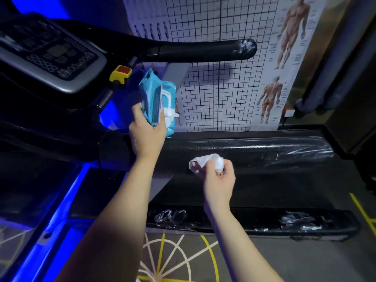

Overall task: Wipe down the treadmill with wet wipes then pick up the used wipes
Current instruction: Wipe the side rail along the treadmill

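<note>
My left hand (146,133) grips a teal pack of wet wipes (156,98), held upright with its lid flipped open and a white wipe poking out of the opening. My right hand (218,178) holds a crumpled white wipe (205,159) between thumb and fingers, in front of the treadmill's dark side rail (254,151). The treadmill console (46,51) with its button panel sits upper left. A black handrail (203,50) runs to the right above the pack, its end shiny with wet streaks.
A yellow and red safety stop (121,74) sits under the console. A grid chart and anatomy posters (284,58) cover the wall behind. Blue light glows along the treadmill deck (61,210) at left. Yellow and white lines mark the floor (177,259) below.
</note>
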{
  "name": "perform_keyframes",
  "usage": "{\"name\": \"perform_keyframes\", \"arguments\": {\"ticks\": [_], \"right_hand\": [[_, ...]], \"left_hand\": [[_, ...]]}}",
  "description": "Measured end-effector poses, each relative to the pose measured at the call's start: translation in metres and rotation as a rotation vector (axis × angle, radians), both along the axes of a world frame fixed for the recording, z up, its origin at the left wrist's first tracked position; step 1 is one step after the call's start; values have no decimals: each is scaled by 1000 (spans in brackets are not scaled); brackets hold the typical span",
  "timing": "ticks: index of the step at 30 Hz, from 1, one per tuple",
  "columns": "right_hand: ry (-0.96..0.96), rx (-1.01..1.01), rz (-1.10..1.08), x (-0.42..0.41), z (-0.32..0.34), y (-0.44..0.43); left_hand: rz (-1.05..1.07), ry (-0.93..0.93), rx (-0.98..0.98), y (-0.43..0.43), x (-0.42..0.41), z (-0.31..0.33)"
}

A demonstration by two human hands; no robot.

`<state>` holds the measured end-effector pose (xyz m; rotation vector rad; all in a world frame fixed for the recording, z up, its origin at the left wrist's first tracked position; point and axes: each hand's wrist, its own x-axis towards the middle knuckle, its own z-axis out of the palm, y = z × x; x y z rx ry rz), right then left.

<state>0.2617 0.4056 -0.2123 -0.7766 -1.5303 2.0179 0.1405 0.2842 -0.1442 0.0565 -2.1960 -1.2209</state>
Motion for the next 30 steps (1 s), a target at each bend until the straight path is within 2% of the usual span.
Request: {"name": "perform_keyframes", "arguments": {"ticks": [3,5,8,11,13,15,17,20,27,30], "right_hand": [[12,-103,-164,4,-2,15],[23,-95,-252,6,1,24],[124,-111,-254,12,11,28],[120,-118,-181,12,7,20],[48,-140,-45,11,0,9],[-7,-248,144,11,-2,-4],[-30,-336,215,11,-9,-8],[-46,-341,65,10,-11,11],[162,-500,-291,21,-3,76],[160,-535,-333,29,-8,105]], "left_hand": [[15,-19,-10,1,-1,0],[18,-23,-13,1,0,0],[17,-20,-22,2,1,-1],[32,-20,-29,2,-1,-2],[38,-15,-30,3,-1,-1],[41,-15,-34,4,-1,-1],[39,-19,-41,4,0,-1],[26,-17,-45,3,1,0],[12,-27,-27,5,5,3],[17,-27,10,6,8,7]]}}
